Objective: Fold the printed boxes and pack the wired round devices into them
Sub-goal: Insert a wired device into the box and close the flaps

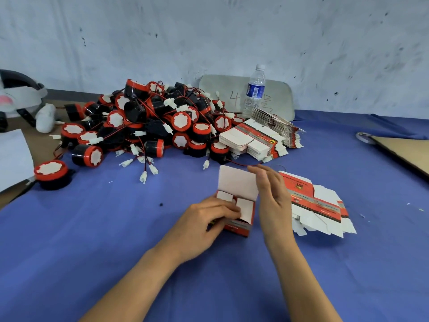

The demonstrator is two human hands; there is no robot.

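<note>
A small red printed box [239,226] stands upright on the blue cloth in the middle, its white lid flap [236,182] raised and two side flaps folded inward. My left hand [204,224] grips the box from the left, fingers curled over a side flap. My right hand [274,196] is just right of the box with straight fingers, fingertips near the lid flap's top edge. A large heap of black-and-red round devices [148,122] with red wires and white plugs lies behind. Flat unfolded boxes [320,205] lie to the right of my right hand.
Stacks of flat boxes [260,140] and a water bottle [255,89] stand behind, by the wall. One loose device [52,171] sits at the left. Cardboard [406,152] lies at the right edge, white paper [14,156] and a headset at the left.
</note>
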